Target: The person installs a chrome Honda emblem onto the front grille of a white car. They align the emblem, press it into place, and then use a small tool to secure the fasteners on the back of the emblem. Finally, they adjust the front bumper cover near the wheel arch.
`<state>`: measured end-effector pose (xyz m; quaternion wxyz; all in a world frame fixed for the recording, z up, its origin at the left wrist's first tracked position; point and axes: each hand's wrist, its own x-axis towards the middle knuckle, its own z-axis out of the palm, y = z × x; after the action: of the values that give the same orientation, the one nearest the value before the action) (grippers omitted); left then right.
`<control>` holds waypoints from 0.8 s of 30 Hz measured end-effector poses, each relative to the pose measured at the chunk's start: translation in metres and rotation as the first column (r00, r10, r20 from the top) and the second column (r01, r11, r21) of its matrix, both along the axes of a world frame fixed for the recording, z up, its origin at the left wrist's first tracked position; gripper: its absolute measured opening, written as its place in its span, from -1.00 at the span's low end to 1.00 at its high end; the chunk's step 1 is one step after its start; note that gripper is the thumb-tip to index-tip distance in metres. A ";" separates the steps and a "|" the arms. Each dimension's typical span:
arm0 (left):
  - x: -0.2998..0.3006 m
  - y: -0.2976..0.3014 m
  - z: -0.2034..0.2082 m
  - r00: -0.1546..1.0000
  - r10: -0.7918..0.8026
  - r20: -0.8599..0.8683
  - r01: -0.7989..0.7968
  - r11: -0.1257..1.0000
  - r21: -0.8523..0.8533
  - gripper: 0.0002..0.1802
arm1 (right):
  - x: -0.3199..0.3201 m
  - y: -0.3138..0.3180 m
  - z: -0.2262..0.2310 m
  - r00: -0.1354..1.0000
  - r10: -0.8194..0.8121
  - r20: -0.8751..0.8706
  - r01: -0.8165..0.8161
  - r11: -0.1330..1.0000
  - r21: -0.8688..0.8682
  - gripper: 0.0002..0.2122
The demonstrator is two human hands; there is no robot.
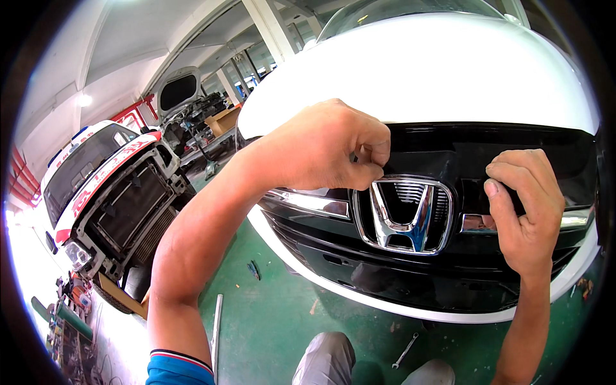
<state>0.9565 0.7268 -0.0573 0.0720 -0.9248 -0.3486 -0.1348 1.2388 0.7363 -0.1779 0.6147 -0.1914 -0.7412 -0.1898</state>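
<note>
In front of me is the black front grille (417, 282) of a white car, with a chrome emblem (420, 221) in its middle. My left hand (337, 144) is closed in a pinch just above the emblem's upper left corner, by the hood's front edge. What it pinches, if anything, does not show. To the right of the emblem, my right hand (529, 205) has its fingers curled, thumb tip close to the fingertips, before the grille and the right chrome strip (478, 222). Anything between those fingertips is too small to make out.
The white hood (423, 70) rises beyond the grille. On the green floor lie a wrench (405, 351), pliers (254, 269) and a long pale bar (217, 333). A vehicle with its front stripped (122, 205) stands at left; behind it is another car with its hood raised (179, 90).
</note>
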 end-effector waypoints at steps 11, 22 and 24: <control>0.003 0.004 -0.003 1.000 -0.015 0.027 0.015 1.000 0.009 -0.88 | 0.000 -0.002 0.000 1.000 -0.019 0.006 0.019 1.000 -0.012 -0.86; 0.008 0.004 -0.002 1.000 -0.010 0.020 0.010 1.000 -0.006 -0.89 | 0.001 -0.002 -0.001 0.999 -0.036 0.015 0.036 0.999 -0.004 -0.86; 0.002 0.002 -0.001 0.999 0.021 0.026 -0.020 0.999 -0.033 -0.89 | 0.000 -0.001 -0.002 1.000 -0.021 0.006 0.021 1.000 -0.014 -0.86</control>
<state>0.9589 0.7288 -0.0585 0.0537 -0.9204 -0.3611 -0.1403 1.2384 0.7356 -0.1797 0.6093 -0.2028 -0.7423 -0.1916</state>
